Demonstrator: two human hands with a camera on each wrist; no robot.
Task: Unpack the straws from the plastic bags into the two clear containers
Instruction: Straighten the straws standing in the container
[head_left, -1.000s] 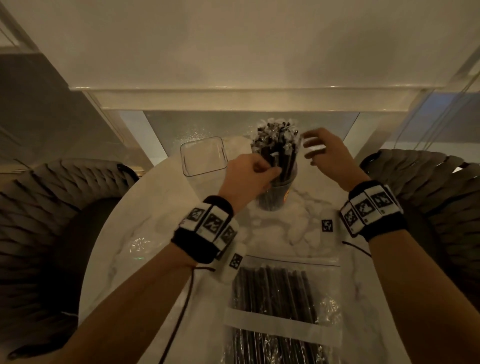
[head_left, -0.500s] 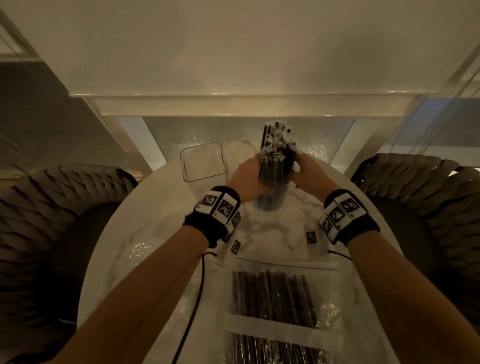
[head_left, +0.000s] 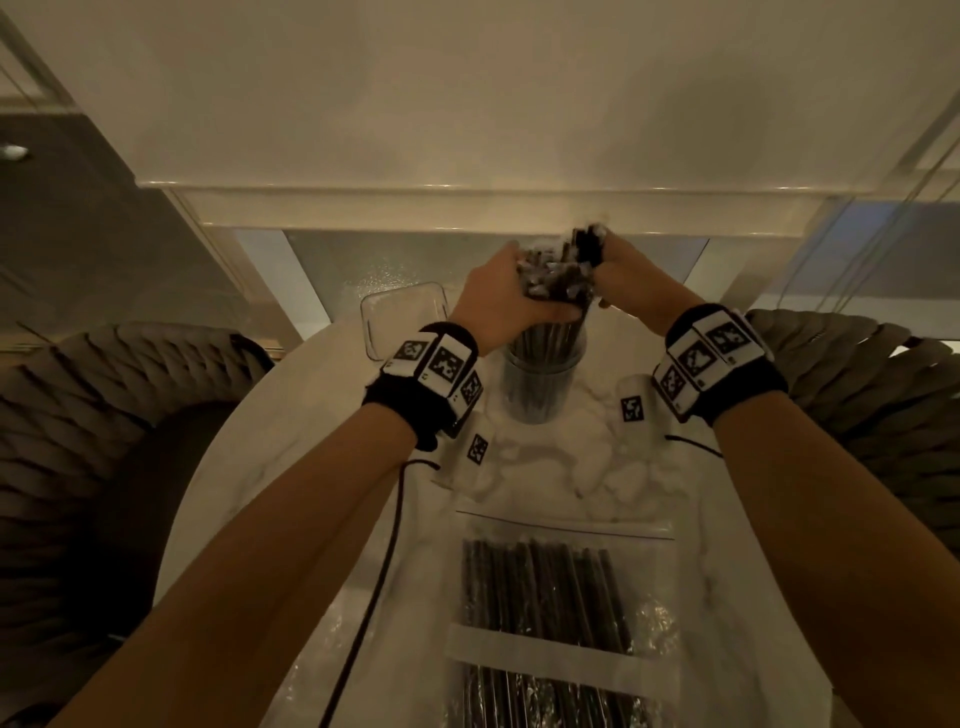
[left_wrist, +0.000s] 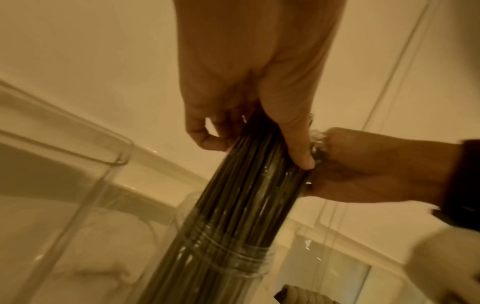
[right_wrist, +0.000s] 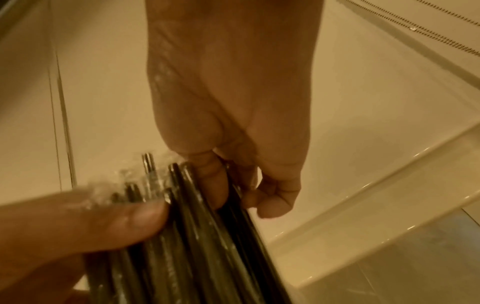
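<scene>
Both hands are up at the round clear container (head_left: 543, 384) standing near the far edge of the marble table (head_left: 545, 467). The left hand (head_left: 501, 301) curls its fingers (left_wrist: 293, 144) around the bundle of dark wrapped straws (head_left: 553, 280) that stands in that container, thumb across the front. The right hand (head_left: 631, 283) grips a smaller clutch of straws at the bundle's right side, fingers (right_wrist: 275, 197) wrapped tight. Beside it on the left, a square clear container (head_left: 402, 317) stands partly hidden behind the left wrist. Nearer the camera lies a zip bag (head_left: 563, 613) of straws, its lower end cut off by the frame; a white strip crosses it, no writing legible. The wristbands (head_left: 434, 364) carry black-and-white square codes, no readable text.
</scene>
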